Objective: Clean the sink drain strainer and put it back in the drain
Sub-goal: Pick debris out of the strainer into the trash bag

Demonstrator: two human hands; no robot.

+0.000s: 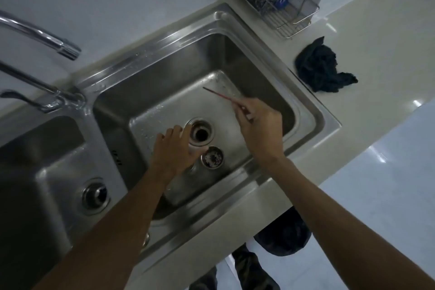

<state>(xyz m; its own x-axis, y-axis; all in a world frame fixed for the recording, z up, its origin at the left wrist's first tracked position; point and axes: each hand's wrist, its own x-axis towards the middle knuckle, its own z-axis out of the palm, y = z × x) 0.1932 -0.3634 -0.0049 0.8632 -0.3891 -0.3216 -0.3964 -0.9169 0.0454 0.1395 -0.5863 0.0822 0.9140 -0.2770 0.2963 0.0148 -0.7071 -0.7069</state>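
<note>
Dim, soft picture; glare on the counter [374, 153]; wide-angle bending at edges.

Sink [235, 30] brushed steel, counter [376, 59] glossy, rag [322, 66] cloth

faucet [40, 37]: base cut off left | left hand [175, 150]: fingertips blurred (grip unclear)

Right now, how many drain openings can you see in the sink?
2: the open drain in the right basin beside the left hand, and the left basin's drain, still fitted with a strainer. None seems hidden.
</note>
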